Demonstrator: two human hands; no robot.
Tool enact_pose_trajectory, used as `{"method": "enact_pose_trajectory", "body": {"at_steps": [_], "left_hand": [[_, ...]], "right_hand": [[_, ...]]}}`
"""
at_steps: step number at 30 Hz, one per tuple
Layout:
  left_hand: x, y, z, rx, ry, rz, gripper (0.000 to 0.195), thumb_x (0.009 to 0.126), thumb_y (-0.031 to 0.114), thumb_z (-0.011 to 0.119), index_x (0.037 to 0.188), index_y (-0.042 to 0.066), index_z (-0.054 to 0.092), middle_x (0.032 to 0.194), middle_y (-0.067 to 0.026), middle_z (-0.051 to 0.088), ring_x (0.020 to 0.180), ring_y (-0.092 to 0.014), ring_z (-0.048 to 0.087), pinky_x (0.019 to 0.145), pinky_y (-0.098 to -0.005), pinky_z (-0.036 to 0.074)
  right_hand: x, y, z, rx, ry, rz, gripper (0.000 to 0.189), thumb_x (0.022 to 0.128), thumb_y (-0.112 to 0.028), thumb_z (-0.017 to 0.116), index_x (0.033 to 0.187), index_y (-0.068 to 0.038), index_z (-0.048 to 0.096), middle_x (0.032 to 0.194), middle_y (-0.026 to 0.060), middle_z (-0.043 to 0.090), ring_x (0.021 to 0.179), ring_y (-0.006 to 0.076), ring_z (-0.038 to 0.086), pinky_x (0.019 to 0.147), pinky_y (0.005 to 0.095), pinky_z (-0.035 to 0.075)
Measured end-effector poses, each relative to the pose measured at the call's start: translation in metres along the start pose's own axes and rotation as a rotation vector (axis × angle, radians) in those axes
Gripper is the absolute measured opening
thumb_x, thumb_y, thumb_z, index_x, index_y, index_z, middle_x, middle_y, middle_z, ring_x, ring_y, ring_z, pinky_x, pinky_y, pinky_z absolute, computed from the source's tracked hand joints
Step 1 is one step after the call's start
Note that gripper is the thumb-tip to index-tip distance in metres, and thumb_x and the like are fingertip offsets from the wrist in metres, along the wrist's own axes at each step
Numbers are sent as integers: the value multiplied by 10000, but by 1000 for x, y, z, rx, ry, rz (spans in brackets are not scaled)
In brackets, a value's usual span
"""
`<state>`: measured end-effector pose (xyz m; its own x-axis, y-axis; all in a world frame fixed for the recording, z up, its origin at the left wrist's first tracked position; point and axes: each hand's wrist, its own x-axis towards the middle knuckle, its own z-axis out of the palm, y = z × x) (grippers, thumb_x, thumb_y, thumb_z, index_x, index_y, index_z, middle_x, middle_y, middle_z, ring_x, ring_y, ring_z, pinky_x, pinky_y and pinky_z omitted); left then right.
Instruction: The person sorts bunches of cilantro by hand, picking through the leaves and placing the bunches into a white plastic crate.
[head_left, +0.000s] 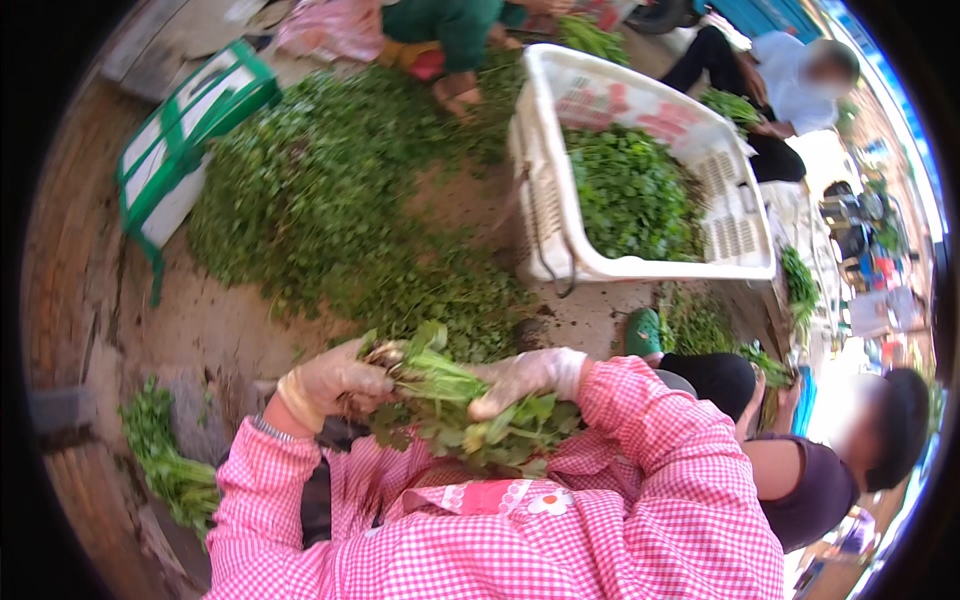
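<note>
A bunch of leafy, celery-like greens (442, 381) is stretched between my two gloved hands, above my lap. My left hand (334, 380) grips the root end, where pale roots and brown strands show by the fingers. Around the stalks closes my right hand (525, 379), its thumb lying across them; part of its fingers is hidden. The leaves (517, 435) hang to the right, over my pink checked smock (525, 547). Just beyond my hands a large loose heap of the same greens (322, 172) covers the ground.
A white plastic crate (652, 270) partly filled with greens (630, 195) stands ahead on the right. At the left are a green-and-white box (199, 127) and a bundle of greens (169, 469). Co-workers sit at right (806, 480), upper right (795, 82) and far side (450, 30).
</note>
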<state>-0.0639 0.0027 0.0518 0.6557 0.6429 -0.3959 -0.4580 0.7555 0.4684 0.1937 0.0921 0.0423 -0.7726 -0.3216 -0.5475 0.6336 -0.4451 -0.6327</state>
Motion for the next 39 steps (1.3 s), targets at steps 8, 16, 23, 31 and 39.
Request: {"method": "enact_pose_trajectory", "body": {"at_steps": [8,16,23,31,39], "left_hand": [[0,-13,-26,282,163,91,503,734,44,721,1177,6,485,962,-28,597,806,-123,570,656,-237,468],[10,-4,-33,1126,866,582,710,756,186,715,1341,16,350,1352,-166,364,1216,-268,395,983,-389,377],[10,-7,-27,892,821,513,701,779,210,683,1361,29,338,1346,-120,391,1174,-270,417,974,-381,380],[17,2,-13,923,847,486,613,793,147,645,1326,13,375,1303,-108,425,1109,-229,467,928,-341,412],[15,-9,-22,854,793,527,528,799,89,641,1278,11,432,1227,-67,464,998,-171,513,877,-298,442]], "right_hand": [[29,28,50,5,162,-171,593,715,-295,758,1213,-90,510,1009,71,618,898,144,567,846,317,469],[41,46,-43,-736,789,383,382,817,-280,630,1119,-58,553,766,73,633,717,134,607,630,272,514],[20,111,-95,-801,1179,487,357,795,-297,563,1034,-40,623,1012,217,627,990,347,592,839,405,475],[22,129,-110,-973,1043,620,297,810,-227,536,1039,-78,653,1050,188,630,1013,321,601,833,408,483],[25,112,-103,-866,1052,727,296,815,-238,525,1029,-81,656,1019,188,642,992,309,617,810,419,490]]}}
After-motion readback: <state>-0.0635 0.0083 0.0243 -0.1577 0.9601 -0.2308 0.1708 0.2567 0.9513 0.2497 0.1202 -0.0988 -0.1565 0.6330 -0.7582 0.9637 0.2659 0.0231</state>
